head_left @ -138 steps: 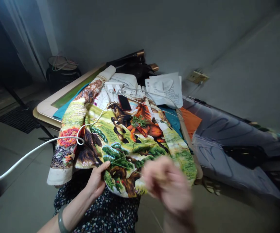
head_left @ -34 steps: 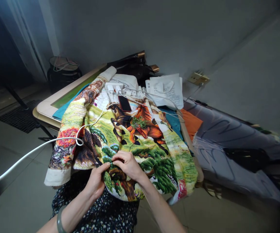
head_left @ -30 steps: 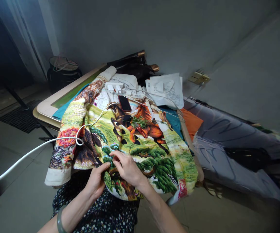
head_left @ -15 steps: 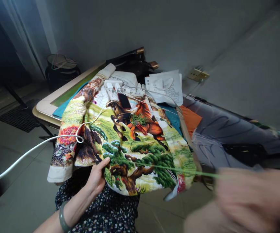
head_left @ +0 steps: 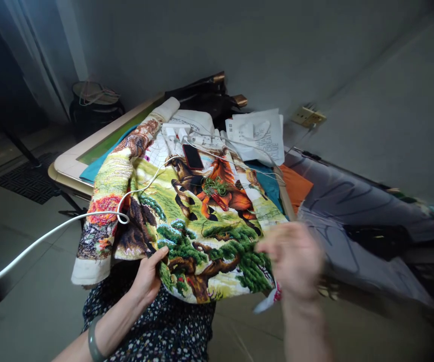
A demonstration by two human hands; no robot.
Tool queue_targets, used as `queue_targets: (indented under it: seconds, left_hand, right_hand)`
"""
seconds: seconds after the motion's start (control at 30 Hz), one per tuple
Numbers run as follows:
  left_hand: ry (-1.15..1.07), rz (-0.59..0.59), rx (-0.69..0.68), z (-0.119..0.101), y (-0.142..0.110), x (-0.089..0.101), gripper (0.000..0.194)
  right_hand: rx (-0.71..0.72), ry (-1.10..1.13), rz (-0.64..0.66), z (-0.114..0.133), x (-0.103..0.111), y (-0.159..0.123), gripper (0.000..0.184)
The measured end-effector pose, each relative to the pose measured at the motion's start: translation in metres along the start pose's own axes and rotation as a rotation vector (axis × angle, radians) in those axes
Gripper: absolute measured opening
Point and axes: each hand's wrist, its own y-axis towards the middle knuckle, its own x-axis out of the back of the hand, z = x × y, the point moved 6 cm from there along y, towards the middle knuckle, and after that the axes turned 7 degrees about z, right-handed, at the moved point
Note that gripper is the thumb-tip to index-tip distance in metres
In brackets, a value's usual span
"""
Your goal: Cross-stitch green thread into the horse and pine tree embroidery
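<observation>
A large embroidered cloth [head_left: 187,216] with orange horses and green trees lies over a table and down onto my lap. My left hand [head_left: 149,275] grips its near fold, thumb on top, fingers underneath. My right hand [head_left: 294,259] hovers above the cloth's right near corner; it is smeared by motion, its fingers seem pinched, and I cannot make out a needle or thread in them. A tangle of green thread [head_left: 214,186] rests on the horses.
A red phone [head_left: 193,156], white chargers [head_left: 181,133] and cables lie on the cloth's far part. A white cable [head_left: 51,232] loops off to the left. A printed white bag [head_left: 256,134], a dark bag [head_left: 205,98] and a wall socket [head_left: 309,116] are behind.
My right hand pinched at the cloth near my left thumb, then swung far out to the lower right drawing a green thread taut, and has now come back toward the cloth. My left hand stayed put.
</observation>
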Motion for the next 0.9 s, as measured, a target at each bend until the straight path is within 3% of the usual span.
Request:
queue_targets:
  seconds: [0.07, 0.13, 0.23, 0.3, 0.43, 0.9]
  left_hand:
    - [-0.002, 0.002, 0.008, 0.0, 0.0, 0.001, 0.023]
    - [-0.003, -0.003, 0.011, 0.0, 0.0, 0.002, 0.023]
    - [-0.006, -0.01, -0.006, 0.0, 0.001, 0.005, 0.022]
    - [-0.009, -0.004, -0.012, 0.0, 0.002, 0.006, 0.023]
    - [-0.01, -0.009, 0.001, 0.002, 0.003, 0.005, 0.022]
    - [-0.031, -0.03, -0.008, 0.003, 0.002, 0.005, 0.017]
  right_hand:
    - [-0.108, -0.046, 0.281, -0.021, -0.056, -0.012, 0.014]
    - [-0.096, -0.178, 0.509, -0.035, -0.108, -0.029, 0.018]
    - [0.012, -0.351, 0.582, -0.044, -0.151, -0.046, 0.027]
    - [0.024, -0.431, 0.556, -0.048, -0.158, -0.048, 0.029]
    - [-0.025, -0.469, 0.508, -0.052, -0.15, -0.04, 0.029]
    - [-0.092, -0.451, 0.541, -0.052, -0.149, -0.035, 0.033]
